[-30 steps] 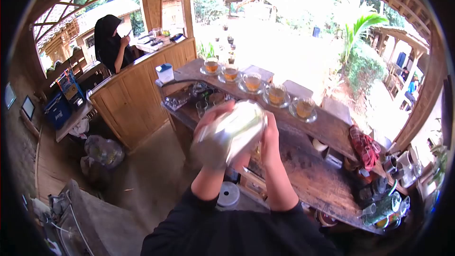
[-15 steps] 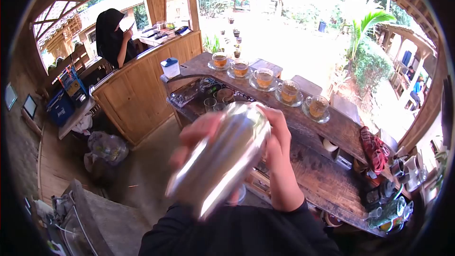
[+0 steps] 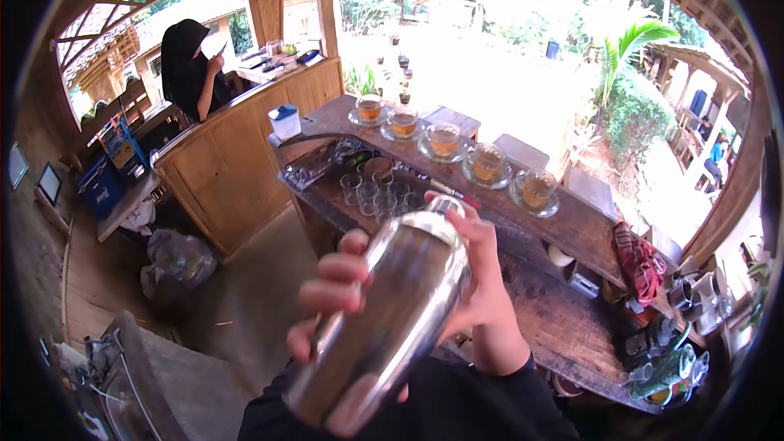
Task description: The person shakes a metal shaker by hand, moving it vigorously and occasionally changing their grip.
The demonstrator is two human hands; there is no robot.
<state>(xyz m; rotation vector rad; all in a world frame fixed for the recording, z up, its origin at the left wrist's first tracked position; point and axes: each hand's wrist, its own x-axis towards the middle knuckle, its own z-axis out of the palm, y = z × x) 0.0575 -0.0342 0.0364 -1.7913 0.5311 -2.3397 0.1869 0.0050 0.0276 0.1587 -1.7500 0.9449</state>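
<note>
A shiny metal cocktail shaker (image 3: 384,310) is held tilted in front of my chest, its capped end pointing up and away. My left hand (image 3: 331,282) grips the shaker's left side with bent fingers; its palm and my left forearm are hidden behind the metal. My right hand (image 3: 482,278) wraps the upper right side, with fingers up by the cap (image 3: 445,206). Beyond the shaker, several clear glasses (image 3: 380,194) are grouped on the lower counter shelf. Several glass cups of amber drink, including one cup (image 3: 487,163), stand on saucers along the raised wooden counter (image 3: 580,220).
A white tub with a blue lid (image 3: 285,122) sits at the counter's left end. A red cloth (image 3: 639,257) and glassware (image 3: 674,371) are at the right. Behind a wooden partition (image 3: 245,147) is another person (image 3: 189,69). A plastic bag (image 3: 181,257) lies on the floor.
The shaker has come down and slightly nearer to me, with both hands still around it. More of the glasses behind it now show. The view has shifted a little.
</note>
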